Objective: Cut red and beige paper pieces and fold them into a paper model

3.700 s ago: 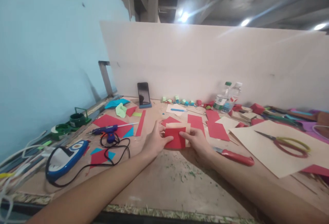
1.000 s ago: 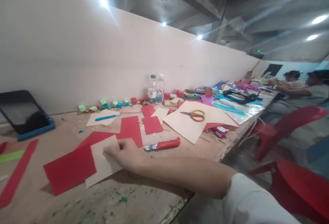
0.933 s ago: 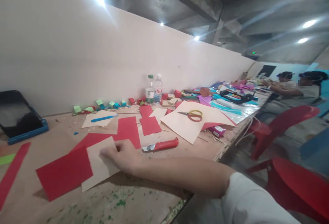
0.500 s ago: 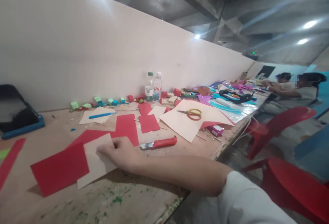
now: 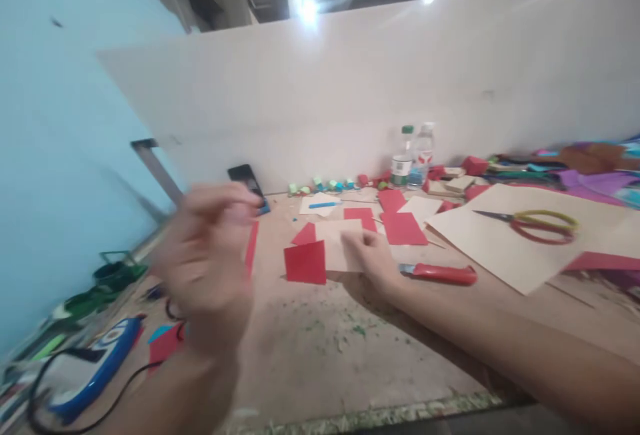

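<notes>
A: Where are the hands? The left hand (image 5: 207, 268) is raised off the bench at the near left, blurred, with the fingers curled loosely inward. Whether anything is pinched between them cannot be told.

B: And the right hand (image 5: 373, 258) lies flat on the workbench (image 5: 320, 348) in the middle of the scene. Its fingers press down on the beige card (image 5: 343, 253) without gripping it.

A: The card lies flat, and its left edge touches the red paper square (image 5: 305, 262), which sits just to the left of it. More red sheets (image 5: 403, 227) lie beyond the card, farther from the person.

B: Just right of the right hand lies the red-handled knife (image 5: 440, 273), its blade end pointing toward the wrist. It is near the hand but not touching it.

A: Farther right, the scissors (image 5: 535, 225) with yellow and red loops rest on a large beige sheet (image 5: 505, 248).

B: At the far edge, against the white board, two bottles (image 5: 413, 157) stand upright side by side. A row of small green and blue blocks (image 5: 325, 186) runs to their left, and a dark phone (image 5: 247, 185) leans there too.

A: At the near left, behind the blurred hand, a blue glue gun (image 5: 100, 372) with a black cord lies on the bench.
</notes>
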A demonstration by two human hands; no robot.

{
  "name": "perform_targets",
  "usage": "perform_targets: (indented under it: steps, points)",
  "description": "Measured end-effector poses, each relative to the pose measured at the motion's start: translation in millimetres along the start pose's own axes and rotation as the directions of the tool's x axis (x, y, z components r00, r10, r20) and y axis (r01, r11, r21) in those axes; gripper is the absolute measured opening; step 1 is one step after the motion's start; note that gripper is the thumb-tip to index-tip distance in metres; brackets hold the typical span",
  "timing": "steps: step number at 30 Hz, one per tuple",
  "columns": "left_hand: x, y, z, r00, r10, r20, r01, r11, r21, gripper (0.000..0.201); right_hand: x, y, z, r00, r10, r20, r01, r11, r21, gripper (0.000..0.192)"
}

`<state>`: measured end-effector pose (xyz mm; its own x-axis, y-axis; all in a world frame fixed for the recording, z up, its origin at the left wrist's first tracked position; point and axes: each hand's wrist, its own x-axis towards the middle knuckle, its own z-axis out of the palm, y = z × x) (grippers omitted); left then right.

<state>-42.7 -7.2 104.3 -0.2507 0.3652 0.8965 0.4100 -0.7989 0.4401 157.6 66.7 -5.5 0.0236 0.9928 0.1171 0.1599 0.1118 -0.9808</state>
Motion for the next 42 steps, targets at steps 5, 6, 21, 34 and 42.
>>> perform_targets:
  steps: [5, 6, 21, 34, 42]
  points:
    - [-30, -54, 12.3, 0.879, -0.02, 0.477, -0.104, 0.967, 0.232, 0.011, 1, -15, -12, 0.989, -0.095, -0.113, 0.094, 0.996, -0.011, 0.045]
    - [-36, -64, 12.6, 0.843, -0.043, 0.537, -0.107, 0.964, 0.246, 0.01, 2, -16, -13, 0.985, -0.111, -0.133, 0.109, 0.994, -0.021, 0.046]
    - [-60, -103, 2.3, 0.654, -0.338, 0.677, 0.097, 0.925, 0.368, 0.016, 13, -7, -18, 0.994, -0.093, 0.063, 0.101, 0.984, -0.15, 0.038]
    - [-26, -97, -1.3, 0.723, -0.571, 0.39, 0.625, 0.78, -0.016, 0.028, 41, -23, -2, 0.951, -0.116, 0.286, 0.219, 0.907, -0.359, 0.042]
    - [-12, -123, -16.5, 0.745, -0.667, 0.019, 0.663, 0.736, -0.138, 0.037, 146, -35, 24, 0.95, -0.102, 0.295, 0.299, 0.573, -0.763, 0.038]
